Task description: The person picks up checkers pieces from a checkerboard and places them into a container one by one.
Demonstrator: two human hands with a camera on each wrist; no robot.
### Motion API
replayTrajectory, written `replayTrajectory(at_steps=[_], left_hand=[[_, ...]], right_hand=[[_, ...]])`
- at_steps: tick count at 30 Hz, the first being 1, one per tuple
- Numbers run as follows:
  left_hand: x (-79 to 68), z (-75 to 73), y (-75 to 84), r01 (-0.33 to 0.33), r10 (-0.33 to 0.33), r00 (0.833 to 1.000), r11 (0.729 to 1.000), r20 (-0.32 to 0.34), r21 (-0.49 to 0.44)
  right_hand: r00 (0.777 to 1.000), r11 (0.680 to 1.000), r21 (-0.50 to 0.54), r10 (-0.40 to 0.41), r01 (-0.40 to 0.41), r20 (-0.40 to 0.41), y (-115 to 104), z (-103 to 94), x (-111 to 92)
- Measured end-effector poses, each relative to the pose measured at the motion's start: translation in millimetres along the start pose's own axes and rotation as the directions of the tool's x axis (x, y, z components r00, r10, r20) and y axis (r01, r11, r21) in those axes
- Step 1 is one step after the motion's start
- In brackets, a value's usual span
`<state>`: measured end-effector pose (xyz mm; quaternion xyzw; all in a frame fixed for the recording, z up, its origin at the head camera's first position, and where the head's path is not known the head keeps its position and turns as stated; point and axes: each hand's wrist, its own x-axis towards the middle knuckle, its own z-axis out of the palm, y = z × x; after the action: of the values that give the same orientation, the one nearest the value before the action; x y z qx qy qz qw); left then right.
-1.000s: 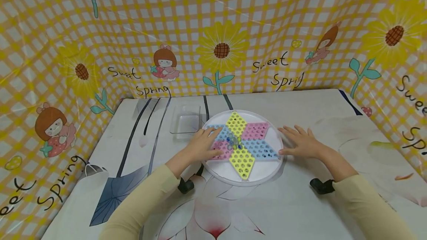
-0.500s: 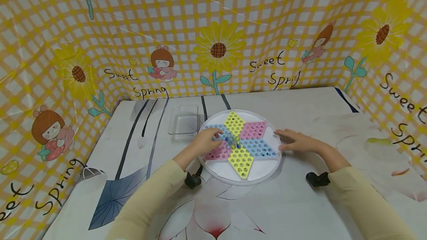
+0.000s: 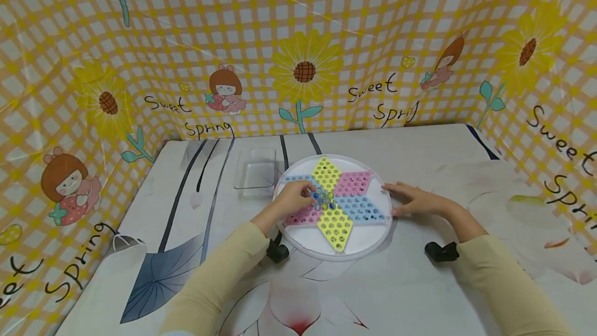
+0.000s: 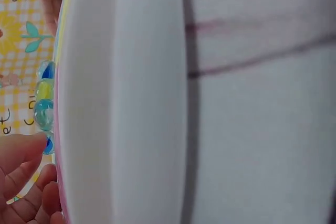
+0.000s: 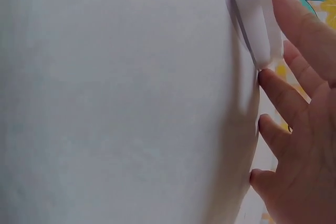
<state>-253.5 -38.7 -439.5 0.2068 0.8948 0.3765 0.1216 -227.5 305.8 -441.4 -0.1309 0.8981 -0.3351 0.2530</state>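
On the board (image 3: 305, 238) at nine o'clock, left hand (image 3: 295, 198) beside blue marble (image 4: 49, 146), pinch unclear; right hand (image 3: 412, 199), spread at three, should steady lightly.

A yellow checked cloth (image 3: 186, 30) with sunflowers (image 3: 304, 72) fills the top. A clear box (image 3: 258, 172) sits left of middle. A white table (image 3: 396, 294) fills the bottom.

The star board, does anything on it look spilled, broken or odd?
I see nothing broken, and no marbles spilled onto the table. The one slightly odd thing is that they're bunched around the middle of the board, beside the left hand, rather than spread across its star.
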Motion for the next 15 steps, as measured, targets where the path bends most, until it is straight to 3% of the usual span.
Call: replayTrajectory(at_steps=[15], left_hand=[[7.1,5.4,-3.9,0.017,-0.015,0.999,0.999,-0.028,0.042]], right_hand=[[1.000,1.000,-0.007,-0.014,0.014,-0.020,1.9,2.2,-0.4]])
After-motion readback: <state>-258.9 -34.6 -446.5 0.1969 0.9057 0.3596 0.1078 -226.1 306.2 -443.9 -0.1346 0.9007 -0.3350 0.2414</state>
